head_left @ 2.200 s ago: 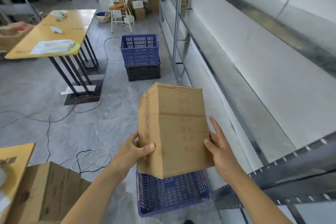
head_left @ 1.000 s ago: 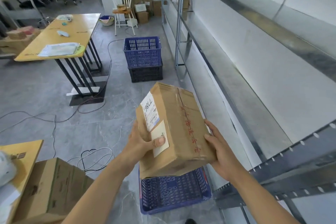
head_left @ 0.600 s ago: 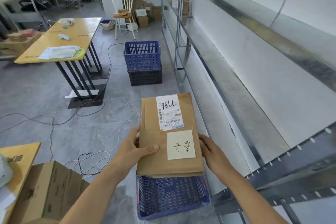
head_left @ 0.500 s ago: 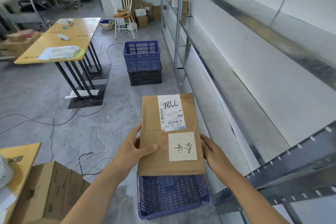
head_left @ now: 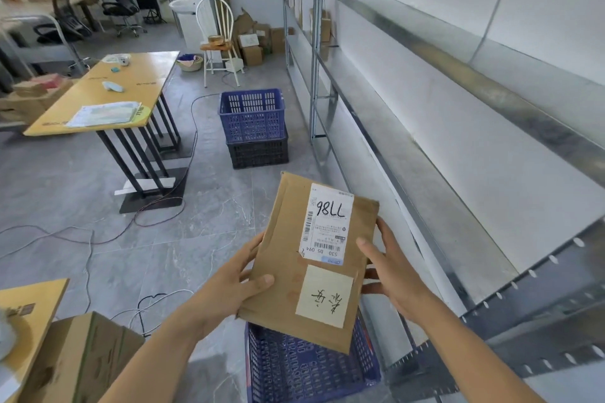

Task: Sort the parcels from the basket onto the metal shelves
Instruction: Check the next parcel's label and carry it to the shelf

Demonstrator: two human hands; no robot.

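Cardboard parcel (head_left: 307,258) label-up, long axis away, tilted right; left hand (head_left: 229,288), right hand (head_left: 393,275) both gripping.

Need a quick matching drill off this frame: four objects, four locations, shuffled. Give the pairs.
Things:
1. cardboard parcel
2. blue basket
3. white chair
4. paper sheets

Places:
A. on the yellow table
B. on the floor directly below the parcel
C. held between left hand and right hand
D. far back, left of the metal shelves

Pairs: 1-C, 2-B, 3-D, 4-A
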